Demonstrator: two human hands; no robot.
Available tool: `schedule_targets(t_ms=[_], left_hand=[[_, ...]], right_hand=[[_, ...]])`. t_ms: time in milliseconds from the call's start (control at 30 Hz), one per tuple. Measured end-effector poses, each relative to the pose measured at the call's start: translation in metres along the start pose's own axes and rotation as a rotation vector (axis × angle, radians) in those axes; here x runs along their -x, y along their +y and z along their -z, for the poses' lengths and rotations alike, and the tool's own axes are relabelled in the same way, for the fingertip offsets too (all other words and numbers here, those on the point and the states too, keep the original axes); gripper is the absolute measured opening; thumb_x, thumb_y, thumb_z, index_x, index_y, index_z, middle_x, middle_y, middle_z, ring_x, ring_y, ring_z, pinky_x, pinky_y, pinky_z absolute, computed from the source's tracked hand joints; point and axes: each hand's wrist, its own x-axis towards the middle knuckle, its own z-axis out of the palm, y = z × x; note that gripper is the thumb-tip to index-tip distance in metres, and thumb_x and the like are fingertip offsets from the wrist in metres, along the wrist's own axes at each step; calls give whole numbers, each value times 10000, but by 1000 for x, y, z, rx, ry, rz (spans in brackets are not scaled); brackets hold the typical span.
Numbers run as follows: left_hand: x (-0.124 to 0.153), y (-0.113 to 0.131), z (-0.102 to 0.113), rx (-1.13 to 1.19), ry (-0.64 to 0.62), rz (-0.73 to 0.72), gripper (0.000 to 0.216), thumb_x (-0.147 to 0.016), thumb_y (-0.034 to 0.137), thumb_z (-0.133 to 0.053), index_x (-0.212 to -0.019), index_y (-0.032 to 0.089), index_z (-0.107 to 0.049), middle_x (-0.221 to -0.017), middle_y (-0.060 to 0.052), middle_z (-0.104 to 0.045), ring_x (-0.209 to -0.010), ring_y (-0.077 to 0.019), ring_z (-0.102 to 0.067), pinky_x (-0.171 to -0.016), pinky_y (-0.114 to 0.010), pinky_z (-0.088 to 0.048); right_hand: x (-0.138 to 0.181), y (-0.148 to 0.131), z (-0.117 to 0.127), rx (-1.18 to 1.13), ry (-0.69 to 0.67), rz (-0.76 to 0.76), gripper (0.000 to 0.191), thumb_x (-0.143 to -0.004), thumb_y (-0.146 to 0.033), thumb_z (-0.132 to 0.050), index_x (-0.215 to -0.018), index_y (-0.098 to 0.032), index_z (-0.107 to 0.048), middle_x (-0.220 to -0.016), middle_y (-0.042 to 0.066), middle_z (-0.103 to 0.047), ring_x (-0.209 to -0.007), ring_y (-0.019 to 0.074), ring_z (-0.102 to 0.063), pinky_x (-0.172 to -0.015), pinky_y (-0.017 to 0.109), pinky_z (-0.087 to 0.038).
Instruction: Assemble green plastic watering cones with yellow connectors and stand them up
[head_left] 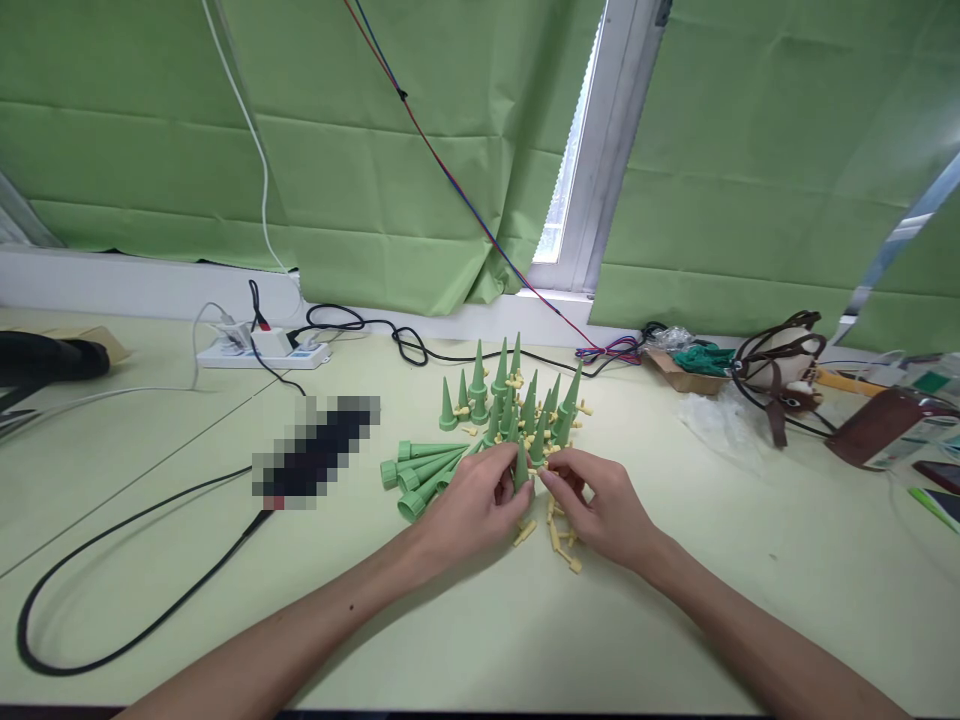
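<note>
My left hand (480, 500) is closed around a green plastic cone spike (520, 467), held upright over the pale green table (660, 620). My right hand (600, 505) pinches a small yellow piece (541, 470) against the side of that cone. Behind my hands stand several upright green cones (510, 400), some with yellow pieces fitted. Several more green cones (424, 468) lie flat to the left. Loose yellow pieces (559, 540) are scattered under my right hand.
A thick black cable (135, 580) loops across the left of the table to a blurred black device (319, 455). A white power strip (262, 348) sits by the back wall. Bags, straps and clutter (787, 385) crowd the back right. Green curtains hang behind.
</note>
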Motion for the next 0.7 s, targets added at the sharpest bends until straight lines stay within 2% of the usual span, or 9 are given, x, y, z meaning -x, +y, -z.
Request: schedule_targets(t_ms=[133, 700], left_hand=[[0, 0, 1, 14, 22, 16, 135, -931, 301, -512, -939, 184, -580, -670, 23, -518, -598, -143, -482, -518, -255, -356], [-2, 1, 2, 60, 108, 37, 148, -932, 331, -547, -921, 188, -587, -660, 31, -548, -589, -134, -499, -534, -253, -383]], right_hand=[[0, 0, 0, -7, -2, 4, 137, -971, -228, -497, -852, -195, -555, -662, -4, -546, -563, 130, -478, -534, 251, -391], [1, 2, 0, -19, -18, -6, 135, -966, -220, -508, -843, -186, -552, -640, -25, -496, -553, 116, -436, -525, 237, -350]])
